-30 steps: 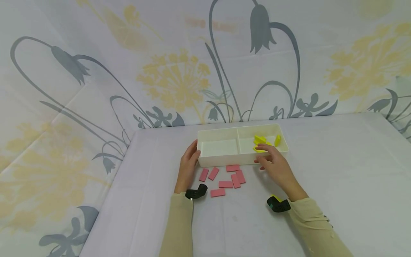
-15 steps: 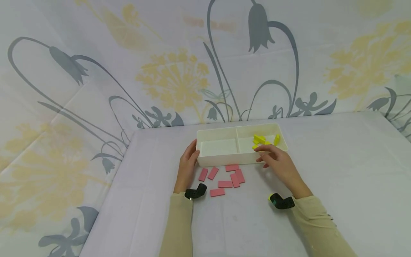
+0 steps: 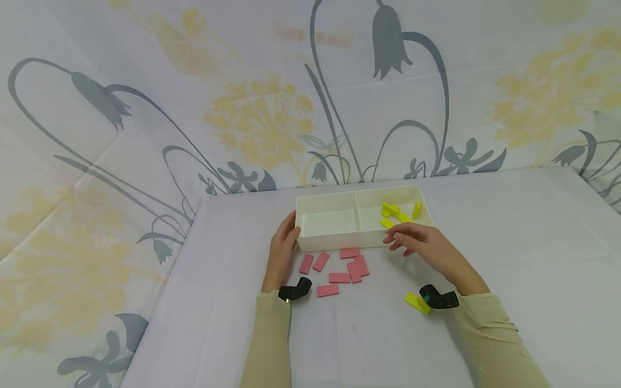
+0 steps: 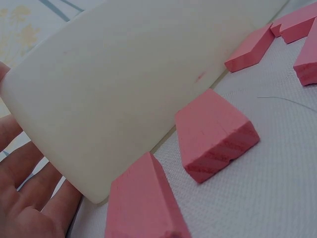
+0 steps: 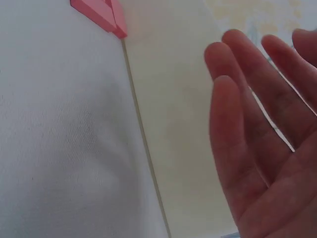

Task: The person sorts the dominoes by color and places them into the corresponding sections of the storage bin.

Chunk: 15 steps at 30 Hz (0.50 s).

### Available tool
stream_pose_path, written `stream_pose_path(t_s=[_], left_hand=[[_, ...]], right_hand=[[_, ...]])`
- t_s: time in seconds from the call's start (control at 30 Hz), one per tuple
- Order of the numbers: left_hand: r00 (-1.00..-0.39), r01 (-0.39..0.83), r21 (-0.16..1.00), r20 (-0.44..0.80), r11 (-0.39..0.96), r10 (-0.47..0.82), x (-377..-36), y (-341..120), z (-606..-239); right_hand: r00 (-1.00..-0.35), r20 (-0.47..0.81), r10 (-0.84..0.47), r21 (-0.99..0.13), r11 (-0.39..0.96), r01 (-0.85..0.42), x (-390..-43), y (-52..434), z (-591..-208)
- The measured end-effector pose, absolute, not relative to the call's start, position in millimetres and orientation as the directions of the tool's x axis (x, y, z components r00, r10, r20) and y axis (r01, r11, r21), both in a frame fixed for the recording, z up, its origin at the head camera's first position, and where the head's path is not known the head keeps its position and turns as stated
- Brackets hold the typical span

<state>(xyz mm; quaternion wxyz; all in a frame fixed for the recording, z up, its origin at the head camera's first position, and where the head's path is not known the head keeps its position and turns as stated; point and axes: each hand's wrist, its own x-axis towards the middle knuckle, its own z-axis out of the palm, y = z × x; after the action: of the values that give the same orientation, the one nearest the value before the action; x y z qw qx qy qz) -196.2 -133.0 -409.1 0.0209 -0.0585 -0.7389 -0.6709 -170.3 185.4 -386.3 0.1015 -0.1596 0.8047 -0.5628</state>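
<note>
Yellow blocks [image 3: 399,213] lay in the tray's [image 3: 339,241] right compartment; our right hand [image 3: 427,249] hovered empty, fingers relaxed, beside it. Our left hand [image 3: 282,253] steadied the tray; a careless reach could have nudged it.

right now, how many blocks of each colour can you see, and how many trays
pink rectangular blocks: 7, all on the white cloth-covered table
yellow blocks: about 5 (4 overlapping in the tray's right compartment, 1 on the table)
white plastic two-compartment tray: 1
total: about 13
</note>
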Motion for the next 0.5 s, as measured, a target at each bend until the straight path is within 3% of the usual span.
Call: stream_pose_path(t_s=[0.2,0.5], left_hand=[[-0.992,0.118,0.990,0.114,0.078,0.063,-196,-133,-409],[-0.993,0.112,0.992,0.108,0.062,0.054,-205,-137,-423]], right_hand=[[-0.880,-0.130,-0.456,-0.875,0.470,-0.115,-169,182,-386],[-0.836,-0.266,-0.479,-0.742,0.655,-0.140,-165,175,-390]])
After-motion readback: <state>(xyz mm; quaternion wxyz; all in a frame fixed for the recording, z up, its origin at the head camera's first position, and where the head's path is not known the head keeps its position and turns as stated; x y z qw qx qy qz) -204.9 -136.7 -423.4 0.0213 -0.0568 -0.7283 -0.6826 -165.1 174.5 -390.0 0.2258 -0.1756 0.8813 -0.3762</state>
